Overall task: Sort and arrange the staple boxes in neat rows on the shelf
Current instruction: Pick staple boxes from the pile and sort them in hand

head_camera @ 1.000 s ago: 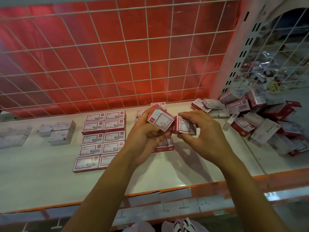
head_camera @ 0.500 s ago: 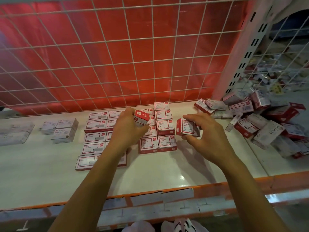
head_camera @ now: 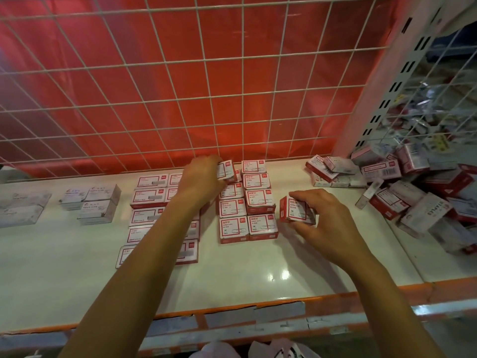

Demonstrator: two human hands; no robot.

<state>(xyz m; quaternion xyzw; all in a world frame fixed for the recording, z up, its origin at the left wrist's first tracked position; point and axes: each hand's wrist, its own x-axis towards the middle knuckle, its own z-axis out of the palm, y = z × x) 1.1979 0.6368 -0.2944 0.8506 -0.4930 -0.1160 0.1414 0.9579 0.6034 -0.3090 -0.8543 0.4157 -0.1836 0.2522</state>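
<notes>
Left hand (head_camera: 204,177) grips one box (head_camera: 226,169) at the neat block's (head_camera: 247,215) back, right hand (head_camera: 327,223) grips another box (head_camera: 296,211) beside it; a bump could wreck rows.

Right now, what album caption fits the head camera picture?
Left hand grips a paper clip box at the back of the rows; right hand holds a second box beside them.

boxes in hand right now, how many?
2. Rear box in the left hand, at the back of the middle block; tilted box in the right hand, just right of that block. Palms may hide more.
</notes>
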